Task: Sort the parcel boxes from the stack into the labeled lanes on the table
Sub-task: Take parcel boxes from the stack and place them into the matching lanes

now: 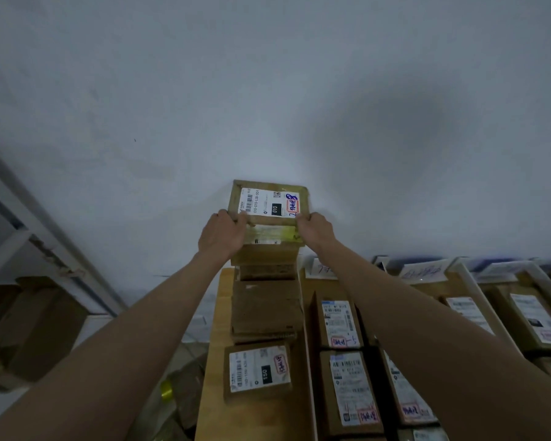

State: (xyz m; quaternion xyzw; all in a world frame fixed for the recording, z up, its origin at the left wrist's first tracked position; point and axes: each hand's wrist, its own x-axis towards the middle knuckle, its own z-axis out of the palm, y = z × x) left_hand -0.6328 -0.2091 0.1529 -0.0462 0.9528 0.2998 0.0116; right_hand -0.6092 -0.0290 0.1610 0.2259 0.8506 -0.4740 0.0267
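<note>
Parcel box [269,203] with a white shipping label is sitting at the top of the tall stack [266,291] at the wooden table's [215,377] far left, against the pale wall [268,90]. Both arms are reaching up to it: the left hand [221,233] is gripping its near-left corner, fingers curled over the edge, and the right hand [315,226] is gripping its near-right corner likewise. Other labelled boxes [341,324] are lying flat in lanes to the right, and one more box [257,372] is lying in front of the stack
</note>
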